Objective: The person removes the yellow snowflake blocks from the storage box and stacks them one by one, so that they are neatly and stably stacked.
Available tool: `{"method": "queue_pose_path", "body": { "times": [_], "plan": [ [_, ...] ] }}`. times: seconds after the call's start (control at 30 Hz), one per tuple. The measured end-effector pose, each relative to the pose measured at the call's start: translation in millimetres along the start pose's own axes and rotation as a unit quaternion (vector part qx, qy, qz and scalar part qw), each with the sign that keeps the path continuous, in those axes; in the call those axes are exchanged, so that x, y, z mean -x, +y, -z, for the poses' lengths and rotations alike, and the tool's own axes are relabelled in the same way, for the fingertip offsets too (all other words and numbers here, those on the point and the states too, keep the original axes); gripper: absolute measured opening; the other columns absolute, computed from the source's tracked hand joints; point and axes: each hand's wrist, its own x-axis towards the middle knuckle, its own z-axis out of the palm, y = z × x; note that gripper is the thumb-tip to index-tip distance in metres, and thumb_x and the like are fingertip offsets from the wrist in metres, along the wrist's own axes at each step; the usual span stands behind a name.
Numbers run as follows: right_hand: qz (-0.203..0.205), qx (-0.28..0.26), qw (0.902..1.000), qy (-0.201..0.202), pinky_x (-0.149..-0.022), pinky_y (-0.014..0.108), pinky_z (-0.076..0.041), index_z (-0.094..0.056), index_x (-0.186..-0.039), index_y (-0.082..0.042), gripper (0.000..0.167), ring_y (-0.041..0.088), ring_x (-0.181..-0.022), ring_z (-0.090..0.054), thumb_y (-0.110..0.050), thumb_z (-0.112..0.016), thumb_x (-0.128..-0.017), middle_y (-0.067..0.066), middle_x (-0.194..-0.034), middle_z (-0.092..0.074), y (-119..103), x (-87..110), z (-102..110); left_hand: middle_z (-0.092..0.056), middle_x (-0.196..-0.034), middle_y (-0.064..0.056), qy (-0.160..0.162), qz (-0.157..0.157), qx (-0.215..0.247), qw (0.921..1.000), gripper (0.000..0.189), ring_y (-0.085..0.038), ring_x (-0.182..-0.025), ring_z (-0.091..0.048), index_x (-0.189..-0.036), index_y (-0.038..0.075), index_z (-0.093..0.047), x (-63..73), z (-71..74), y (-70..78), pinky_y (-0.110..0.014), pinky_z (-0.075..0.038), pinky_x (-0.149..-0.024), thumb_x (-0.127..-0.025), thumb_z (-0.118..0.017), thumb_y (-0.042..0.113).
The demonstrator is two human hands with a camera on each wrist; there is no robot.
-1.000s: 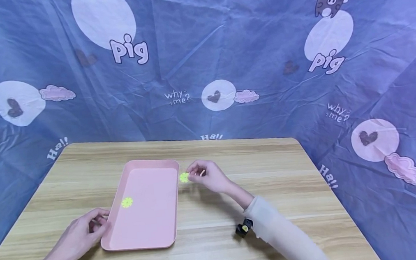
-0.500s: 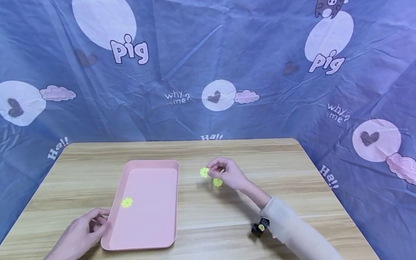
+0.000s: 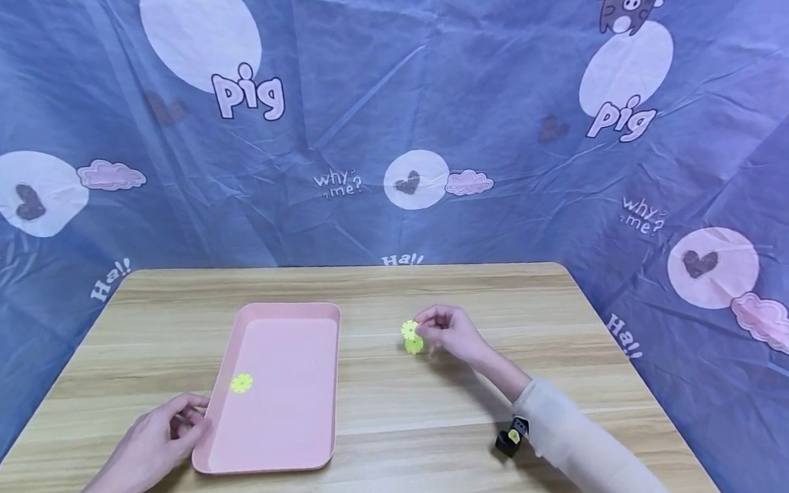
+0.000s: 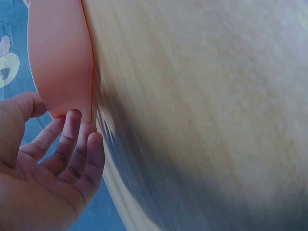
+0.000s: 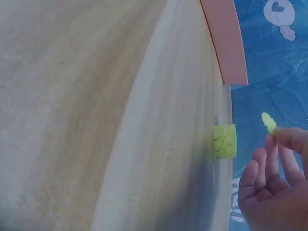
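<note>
In the head view a pink rectangular tray (image 3: 287,428) lies left of the middle of the table. My left hand (image 3: 155,447) holds the tray's near left edge, thumb at the rim and fingers against the outer wall (image 4: 62,72). One yellow flower-shaped disc (image 3: 240,383) lies inside the tray at its left side. Right of the tray, my right hand (image 3: 455,335) pinches a second yellow flower-shaped disc (image 5: 267,122) between thumb and forefinger. Just below it a short stack of similar yellow discs (image 5: 225,141) stands on the table, partly covered by the held disc in the head view.
The wood-grain table (image 3: 401,481) is backed by a blue printed cloth (image 3: 352,86) on its far and side edges. A small black device (image 3: 510,440) is strapped at my right wrist by the pale sleeve (image 3: 581,449).
My right hand has moved right with its pinched disc, from beside the tray's far right edge to just above the stack. The left hand and tray have stayed in place.
</note>
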Motion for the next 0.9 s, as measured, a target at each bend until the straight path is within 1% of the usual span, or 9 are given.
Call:
{"method": "queue_pose_path", "body": {
  "times": [0.17,0.3,0.37,0.5,0.73,0.9],
  "plan": [
    [-0.041,-0.017,0.9990,0.001,-0.061,0.021,-0.050,-0.064,-0.122,0.013,0.032,0.009,-0.067,-0.059,-0.001,-0.070,-0.094,-0.005,-0.081,-0.066,4.0,0.7,2.0,-0.068,-0.087,0.005,0.005,-0.005,0.000,1.0000,0.017,0.010,-0.074,-0.052,-0.110,0.008,-0.073,0.1,0.4,1.0,-0.021,-0.046,-0.065,-0.094,-0.075,0.008],
    [-0.082,-0.023,0.9963,0.013,-0.061,0.020,-0.050,-0.066,-0.121,0.010,0.031,0.011,-0.069,-0.057,-0.001,-0.071,-0.093,-0.005,-0.078,-0.065,5.8,0.8,1.2,-0.069,-0.088,0.005,-0.001,0.000,-0.002,1.0000,0.017,0.010,-0.074,-0.052,-0.111,0.008,-0.073,0.3,1.9,2.2,-0.022,-0.046,-0.065,-0.094,-0.075,0.009],
    [-0.095,-0.022,0.9951,0.018,-0.061,0.020,-0.051,-0.067,-0.121,0.009,0.031,0.011,-0.070,-0.058,-0.002,-0.072,-0.092,-0.005,-0.078,-0.065,7.3,1.0,0.7,-0.070,-0.089,0.004,-0.005,0.004,-0.003,1.0000,0.017,0.011,-0.074,-0.052,-0.112,0.007,-0.072,0.6,2.5,2.9,-0.022,-0.046,-0.066,-0.095,-0.075,0.010],
    [-0.105,-0.019,0.9942,0.019,-0.060,0.019,-0.050,-0.066,-0.122,0.009,0.032,0.009,-0.068,-0.058,-0.003,-0.073,-0.093,-0.006,-0.077,-0.066,10.0,1.3,-0.6,-0.071,-0.090,0.003,-0.012,0.010,-0.003,0.9999,0.019,0.010,-0.074,-0.052,-0.114,0.007,-0.072,-0.1,3.8,3.5,-0.022,-0.047,-0.066,-0.095,-0.075,0.011],
    [-0.105,-0.014,0.9941,0.020,-0.059,0.019,-0.048,-0.065,-0.124,0.011,0.034,0.008,-0.066,-0.058,-0.006,-0.073,-0.094,-0.004,-0.078,-0.068,10.3,0.9,-2.3,-0.071,-0.091,0.003,-0.017,0.018,-0.010,0.9996,0.020,0.010,-0.075,-0.052,-0.115,0.007,-0.072,-2.2,6.4,4.0,-0.022,-0.047,-0.066,-0.096,-0.075,0.012],
    [-0.108,-0.005,0.9939,0.025,-0.058,0.020,-0.047,-0.067,-0.122,0.010,0.033,0.009,-0.065,-0.057,-0.006,-0.073,-0.094,-0.004,-0.079,-0.068,10.2,-0.7,-2.7,-0.071,-0.091,0.003,-0.016,0.017,-0.014,0.9996,0.019,0.010,-0.075,-0.052,-0.114,0.008,-0.073,-3.7,7.4,3.4,-0.022,-0.046,-0.067,-0.095,-0.075,0.012]
  ]
}}
